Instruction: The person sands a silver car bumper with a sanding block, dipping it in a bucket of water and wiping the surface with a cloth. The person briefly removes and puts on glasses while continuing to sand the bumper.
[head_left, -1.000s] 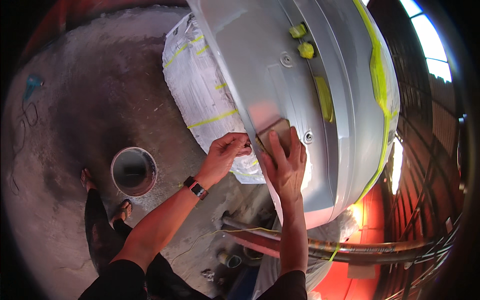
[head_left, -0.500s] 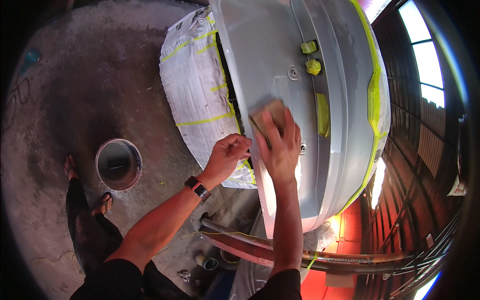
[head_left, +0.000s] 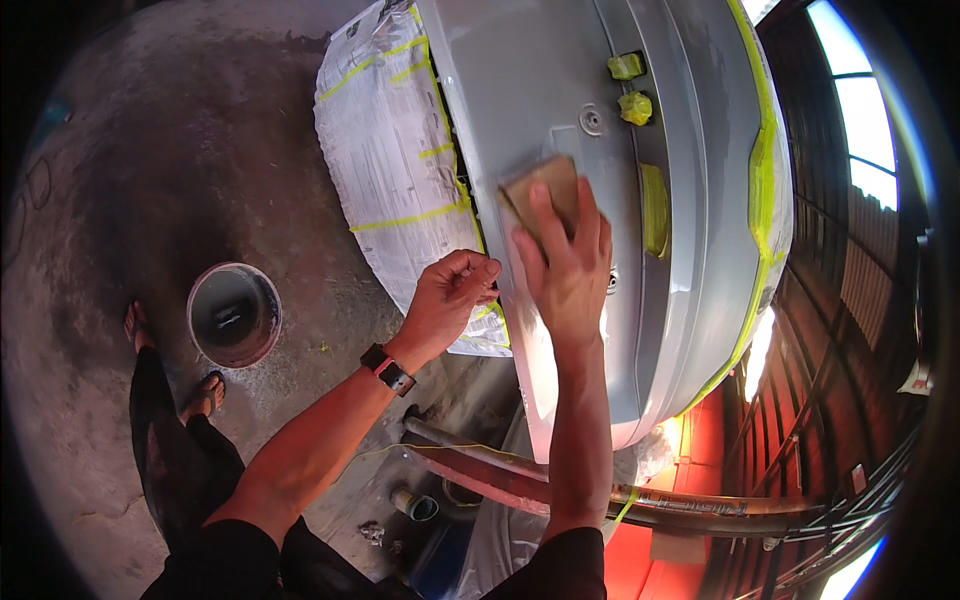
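Note:
A brown block, apparently a sanding block [head_left: 522, 195], lies against a grey car tailgate panel [head_left: 510, 90]. My right hand [head_left: 572, 255] is closed over it, fingers bent across its top and thumb along its near side. My left hand [head_left: 450, 295] is at the panel's left edge, its fingers curled and thumb tip by that edge. Whatever may be between those fingertips is hidden. Beside it, whitish masking paper [head_left: 395, 170] with yellow-green tape covers the part left of the panel. More tape fills a recess [head_left: 655, 210] right of the block.
A round bucket [head_left: 276, 330] of dark water, with something dark in it, stands on the concrete floor at the left, near my sandalled feet. Below the panel run a curved bar [head_left: 480, 470] and a thin yellow cord. A small open container [head_left: 422, 507] lies near the bottom.
The block and my right hand have slid slightly farther up the panel. My left hand stays by the edge. The whole view has shifted a little.

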